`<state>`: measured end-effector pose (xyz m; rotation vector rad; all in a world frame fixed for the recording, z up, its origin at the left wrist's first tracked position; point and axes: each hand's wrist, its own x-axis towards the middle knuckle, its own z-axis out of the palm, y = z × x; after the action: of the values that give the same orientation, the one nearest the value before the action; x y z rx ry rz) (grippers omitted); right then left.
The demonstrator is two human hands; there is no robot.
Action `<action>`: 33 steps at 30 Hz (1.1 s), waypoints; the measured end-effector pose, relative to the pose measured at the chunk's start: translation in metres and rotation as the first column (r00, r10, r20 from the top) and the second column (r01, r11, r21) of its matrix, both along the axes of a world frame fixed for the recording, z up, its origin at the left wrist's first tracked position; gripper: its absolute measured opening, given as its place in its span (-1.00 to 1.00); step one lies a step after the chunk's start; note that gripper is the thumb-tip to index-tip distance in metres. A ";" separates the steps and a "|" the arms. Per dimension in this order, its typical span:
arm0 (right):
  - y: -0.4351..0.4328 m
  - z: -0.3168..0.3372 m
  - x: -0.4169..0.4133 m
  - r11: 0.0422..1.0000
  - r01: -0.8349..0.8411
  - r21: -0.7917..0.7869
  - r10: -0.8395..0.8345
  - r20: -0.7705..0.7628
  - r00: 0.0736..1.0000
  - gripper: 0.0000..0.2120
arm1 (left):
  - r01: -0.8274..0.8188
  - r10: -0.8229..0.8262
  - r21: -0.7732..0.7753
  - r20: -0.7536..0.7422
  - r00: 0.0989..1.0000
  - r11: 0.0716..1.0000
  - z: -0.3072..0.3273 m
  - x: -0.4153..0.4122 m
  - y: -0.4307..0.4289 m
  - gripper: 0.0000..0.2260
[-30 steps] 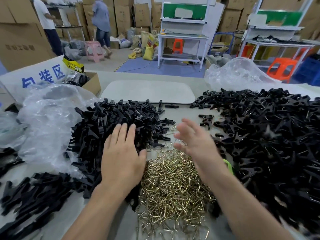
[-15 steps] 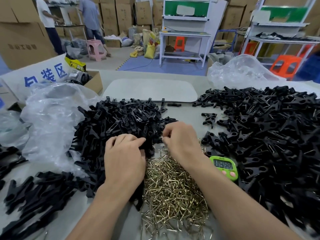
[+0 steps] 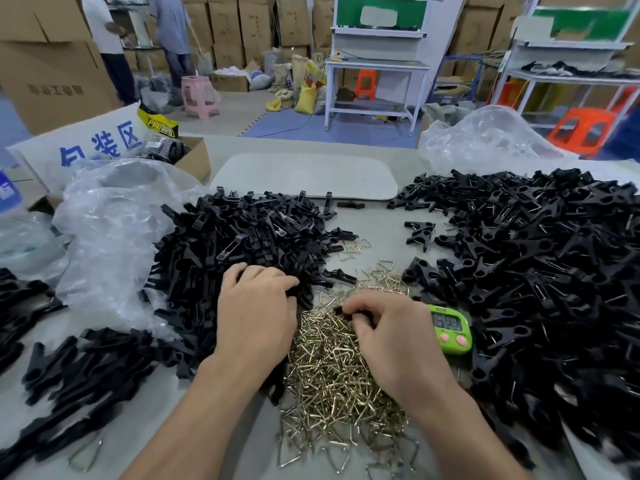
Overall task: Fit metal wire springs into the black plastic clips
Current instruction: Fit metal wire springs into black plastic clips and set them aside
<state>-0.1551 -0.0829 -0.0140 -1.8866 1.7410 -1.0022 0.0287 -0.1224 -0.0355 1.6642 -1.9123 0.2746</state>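
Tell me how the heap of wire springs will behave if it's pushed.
The wire springs are thin bent loops heaped crosswise, so they would probably snag and drag in clumps rather than slide singly. Each looks light and stiff. Strays already lie scattered on the table, so a push may well scatter more.

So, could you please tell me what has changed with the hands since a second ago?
Both hands were open over the piles. The left hand has since curled its fingers onto clips at the near edge of the left clip pile. The right hand drew back onto the wire springs, pinching a small black piece, and uncovered the green timer. The piles stayed put.
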 end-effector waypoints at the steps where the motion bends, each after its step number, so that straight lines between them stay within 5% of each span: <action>1: -0.001 0.001 0.001 1.000 -0.020 0.024 0.021 -0.036 0.999 -0.78 | 0.024 -0.025 0.032 0.034 0.999 0.999 0.000 -0.001 0.001 -0.72; 6: -0.006 0.001 0.001 0.996 -0.010 0.084 0.009 0.013 1.000 -0.77 | 0.017 -0.019 0.082 0.023 1.000 0.996 0.005 -0.001 0.001 -0.73; 11: -0.006 0.002 0.000 1.000 0.016 0.026 -0.019 0.107 0.994 -0.73 | -0.007 0.006 -0.041 -0.048 0.999 0.999 0.011 -0.001 0.003 -0.85; 14: -0.007 0.005 -0.004 0.998 0.061 0.002 -0.060 0.255 0.965 -0.74 | -0.031 0.017 -0.057 -0.229 0.973 0.998 0.019 -0.011 0.012 -0.90; 18: -0.011 0.010 -0.011 0.995 0.094 0.039 -0.100 0.546 0.832 -0.82 | 0.184 0.002 0.162 -0.757 0.653 0.970 0.026 -0.030 0.022 -0.90; 24: -0.010 0.011 -0.010 0.981 -0.130 0.145 0.002 0.661 0.750 -0.89 | 0.344 -0.024 0.207 -0.827 0.562 0.916 0.024 -0.032 0.020 -0.73; 29: -0.011 0.013 -0.012 0.938 -0.237 0.252 -0.064 0.800 0.597 -0.87 | 0.368 -0.078 0.110 -0.885 0.459 0.923 0.023 -0.032 0.020 -0.66; 33: -0.011 0.014 -0.010 0.923 -0.254 0.289 -0.068 0.773 0.631 -0.78 | 0.352 -0.087 0.062 -0.916 0.391 0.934 0.021 -0.029 0.013 -0.70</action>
<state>-0.1651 -0.0935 -0.0002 -1.0226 1.1638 -1.1088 0.0000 -0.1092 -0.0141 1.2035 -1.2519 -0.8876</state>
